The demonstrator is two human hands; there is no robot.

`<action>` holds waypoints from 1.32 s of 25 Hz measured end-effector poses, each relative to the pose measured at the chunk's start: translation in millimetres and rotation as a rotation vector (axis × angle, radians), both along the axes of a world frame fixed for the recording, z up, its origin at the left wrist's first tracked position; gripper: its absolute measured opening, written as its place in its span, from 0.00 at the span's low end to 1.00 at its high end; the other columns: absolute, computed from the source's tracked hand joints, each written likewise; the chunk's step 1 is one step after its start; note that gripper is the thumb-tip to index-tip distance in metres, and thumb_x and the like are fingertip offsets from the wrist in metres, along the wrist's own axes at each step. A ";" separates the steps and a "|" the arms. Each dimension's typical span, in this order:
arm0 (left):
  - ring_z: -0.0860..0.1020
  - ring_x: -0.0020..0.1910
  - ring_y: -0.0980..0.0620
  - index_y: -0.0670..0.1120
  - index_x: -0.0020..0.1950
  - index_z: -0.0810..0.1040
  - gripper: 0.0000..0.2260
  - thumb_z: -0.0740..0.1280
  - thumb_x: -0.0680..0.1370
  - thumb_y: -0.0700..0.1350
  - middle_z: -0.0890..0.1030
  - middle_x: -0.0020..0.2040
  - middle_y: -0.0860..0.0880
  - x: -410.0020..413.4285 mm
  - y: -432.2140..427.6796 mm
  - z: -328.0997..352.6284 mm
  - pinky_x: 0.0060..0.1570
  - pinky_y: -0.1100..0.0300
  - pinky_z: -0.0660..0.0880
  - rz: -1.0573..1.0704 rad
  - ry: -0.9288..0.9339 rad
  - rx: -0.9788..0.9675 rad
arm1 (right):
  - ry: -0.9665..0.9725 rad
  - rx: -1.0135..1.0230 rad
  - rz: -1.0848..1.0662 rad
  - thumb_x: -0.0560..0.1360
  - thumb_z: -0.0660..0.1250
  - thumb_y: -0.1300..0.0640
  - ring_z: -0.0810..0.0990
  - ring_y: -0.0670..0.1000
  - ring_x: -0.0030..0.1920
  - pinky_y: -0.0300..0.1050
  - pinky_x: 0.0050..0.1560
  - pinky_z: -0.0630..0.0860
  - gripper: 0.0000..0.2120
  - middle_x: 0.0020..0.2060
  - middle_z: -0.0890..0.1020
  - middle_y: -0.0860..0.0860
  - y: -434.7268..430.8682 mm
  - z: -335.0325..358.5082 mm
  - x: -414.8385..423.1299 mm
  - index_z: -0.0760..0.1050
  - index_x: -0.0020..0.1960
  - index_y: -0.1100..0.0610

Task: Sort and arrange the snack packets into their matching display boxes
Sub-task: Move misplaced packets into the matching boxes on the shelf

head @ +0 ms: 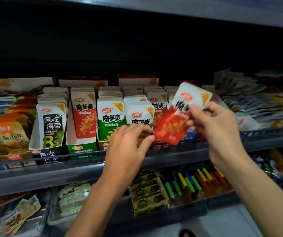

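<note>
One red-and-white packet (176,120) is pinched between the thumb and fingers of the right hand (212,124); it is held tilted in the air above the shelf rail (52,168), just right of the upright rows. Two hands are seen; the left hand (128,142) is set low before two green packets (110,120) that are stood side by side, its fingers curled with the thumb close beneath them; whether anything is gripped there cannot be told. Further left, one row fronted by a red packet (85,117) is stood in a green box (81,147); one row fronted by a seaweed packet (52,127) is stood in a black box (48,154).
</note>
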State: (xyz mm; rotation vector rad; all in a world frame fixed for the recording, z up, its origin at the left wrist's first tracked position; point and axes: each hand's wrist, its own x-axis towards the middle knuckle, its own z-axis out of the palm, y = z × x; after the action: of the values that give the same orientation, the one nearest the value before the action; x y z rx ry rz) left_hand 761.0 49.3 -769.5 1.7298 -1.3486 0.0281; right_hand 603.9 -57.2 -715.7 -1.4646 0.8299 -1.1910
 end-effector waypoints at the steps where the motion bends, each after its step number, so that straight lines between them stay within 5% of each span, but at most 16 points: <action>1: 0.71 0.56 0.55 0.55 0.56 0.77 0.09 0.65 0.77 0.54 0.78 0.53 0.58 -4.5 -4.2 -1.1 0.56 0.57 0.68 0.053 -0.137 0.042 | -0.062 -0.012 -0.043 0.77 0.68 0.57 0.80 0.44 0.33 0.34 0.34 0.78 0.04 0.37 0.84 0.50 -14.1 4.4 -1.8 0.79 0.50 0.57; 5: 0.68 0.62 0.52 0.53 0.67 0.70 0.17 0.62 0.79 0.53 0.74 0.63 0.54 -18.3 -18.1 -13.5 0.63 0.58 0.64 0.121 -0.313 0.220 | -0.018 -0.069 -0.081 0.80 0.65 0.58 0.80 0.44 0.33 0.34 0.33 0.78 0.02 0.43 0.83 0.55 -60.5 -2.2 22.3 0.76 0.51 0.55; 10: 0.69 0.61 0.52 0.52 0.67 0.69 0.17 0.60 0.79 0.53 0.75 0.62 0.53 -22.3 -21.8 -15.3 0.62 0.57 0.67 0.157 -0.322 0.252 | 0.227 -0.175 -0.060 0.79 0.66 0.58 0.83 0.49 0.35 0.51 0.42 0.83 0.03 0.44 0.84 0.54 -85.9 -21.0 53.2 0.74 0.52 0.54; 14: 0.74 0.55 0.50 0.50 0.61 0.75 0.13 0.61 0.78 0.50 0.78 0.57 0.51 -25.9 -22.0 -13.7 0.56 0.55 0.71 0.274 -0.331 0.285 | 0.498 -0.524 -0.033 0.78 0.68 0.56 0.83 0.43 0.38 0.41 0.42 0.83 0.16 0.46 0.82 0.47 -89.9 -28.5 65.9 0.69 0.64 0.52; 19: 0.75 0.51 0.49 0.47 0.56 0.79 0.11 0.64 0.77 0.47 0.80 0.52 0.49 -21.6 -19.8 -16.6 0.52 0.54 0.73 0.276 -0.362 0.281 | 0.717 -0.813 0.011 0.74 0.72 0.65 0.80 0.56 0.56 0.52 0.54 0.79 0.32 0.58 0.78 0.56 -93.2 -45.6 73.3 0.61 0.71 0.48; 27: 0.69 0.57 0.45 0.54 0.72 0.64 0.26 0.66 0.76 0.56 0.70 0.59 0.45 -22.1 -17.0 -23.4 0.55 0.51 0.69 0.236 -0.583 0.387 | 0.924 -0.880 -0.173 0.66 0.73 0.73 0.79 0.58 0.50 0.49 0.46 0.81 0.41 0.62 0.65 0.58 -91.5 -59.7 87.3 0.59 0.72 0.53; 33: 0.67 0.56 0.45 0.54 0.69 0.67 0.23 0.66 0.75 0.55 0.69 0.58 0.45 -23.1 -23.2 -27.1 0.55 0.50 0.68 0.273 -0.609 0.395 | 0.956 -0.886 -0.188 0.66 0.72 0.72 0.77 0.58 0.55 0.49 0.50 0.80 0.40 0.64 0.63 0.58 -93.5 -55.5 87.3 0.60 0.72 0.54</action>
State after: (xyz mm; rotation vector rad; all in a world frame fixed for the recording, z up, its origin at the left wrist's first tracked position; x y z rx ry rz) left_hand 737.9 26.1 -796.6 2.3532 -1.6068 0.5082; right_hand 691.2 -150.7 -771.2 -2.8497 1.1314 -0.9943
